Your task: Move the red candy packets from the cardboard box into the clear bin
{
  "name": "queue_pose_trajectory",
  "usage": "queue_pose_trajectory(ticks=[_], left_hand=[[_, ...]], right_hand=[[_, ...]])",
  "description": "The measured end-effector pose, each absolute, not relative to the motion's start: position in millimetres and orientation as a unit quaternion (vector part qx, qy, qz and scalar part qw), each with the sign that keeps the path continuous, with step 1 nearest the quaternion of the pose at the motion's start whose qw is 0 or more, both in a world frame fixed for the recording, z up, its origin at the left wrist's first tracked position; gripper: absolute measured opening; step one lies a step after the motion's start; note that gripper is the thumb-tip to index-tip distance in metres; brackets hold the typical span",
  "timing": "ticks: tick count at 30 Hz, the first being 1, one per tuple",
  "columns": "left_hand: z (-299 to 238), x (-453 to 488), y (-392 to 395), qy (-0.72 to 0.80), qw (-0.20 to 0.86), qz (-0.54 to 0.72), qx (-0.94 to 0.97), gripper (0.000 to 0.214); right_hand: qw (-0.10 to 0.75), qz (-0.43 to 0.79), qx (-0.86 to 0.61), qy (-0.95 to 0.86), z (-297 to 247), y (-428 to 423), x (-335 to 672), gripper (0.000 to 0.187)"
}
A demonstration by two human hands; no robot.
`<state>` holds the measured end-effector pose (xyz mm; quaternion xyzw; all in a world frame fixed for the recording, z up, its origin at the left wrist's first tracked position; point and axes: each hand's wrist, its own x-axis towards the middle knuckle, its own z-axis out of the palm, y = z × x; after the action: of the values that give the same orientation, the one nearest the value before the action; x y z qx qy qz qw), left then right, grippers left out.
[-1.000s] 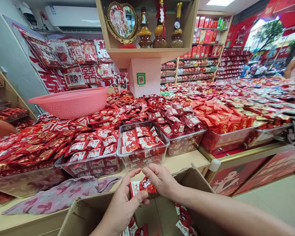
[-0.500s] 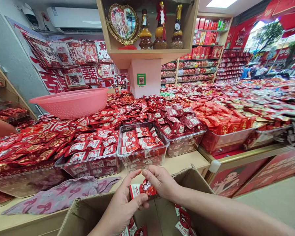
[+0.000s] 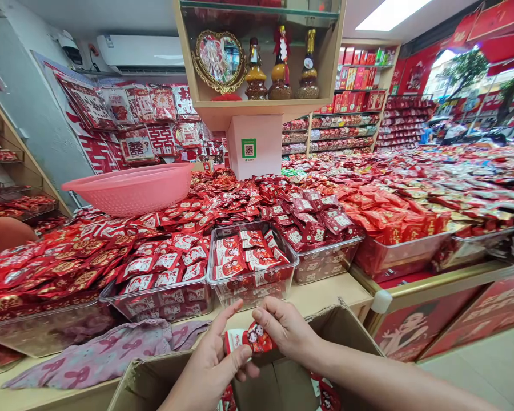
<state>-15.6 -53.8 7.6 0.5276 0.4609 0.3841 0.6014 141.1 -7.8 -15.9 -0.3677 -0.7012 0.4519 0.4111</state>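
Observation:
My left hand (image 3: 212, 365) and my right hand (image 3: 285, 328) meet above an open cardboard box (image 3: 154, 371) at the bottom of the view. Both pinch a small stack of red and white candy packets (image 3: 251, 339) between thumbs and fingers. Just beyond my hands stands a clear plastic bin (image 3: 252, 282) partly filled with the same kind of packets. More red packets lie inside the box below my hands.
Clear bins heaped with red packets (image 3: 158, 285) cover the counter. A pink basket (image 3: 131, 188) sits on the pile at the left. A patterned cloth (image 3: 103, 354) lies on the counter edge. A pink pillar with a QR code (image 3: 253, 147) stands behind.
My hands with the packets have stayed together over the box. The camera has tilted up slightly, so everything sits a little lower in the picture.

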Motion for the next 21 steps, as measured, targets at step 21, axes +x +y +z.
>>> queue_pose_trajectory(ticks=[21], left_hand=[[11.1, -22.5, -44.0, 0.497, 0.523, 0.479, 0.499, 0.043]], right_hand=[[0.392, 0.552, -0.355, -0.644, -14.1, -9.4, 135.6, 0.037]])
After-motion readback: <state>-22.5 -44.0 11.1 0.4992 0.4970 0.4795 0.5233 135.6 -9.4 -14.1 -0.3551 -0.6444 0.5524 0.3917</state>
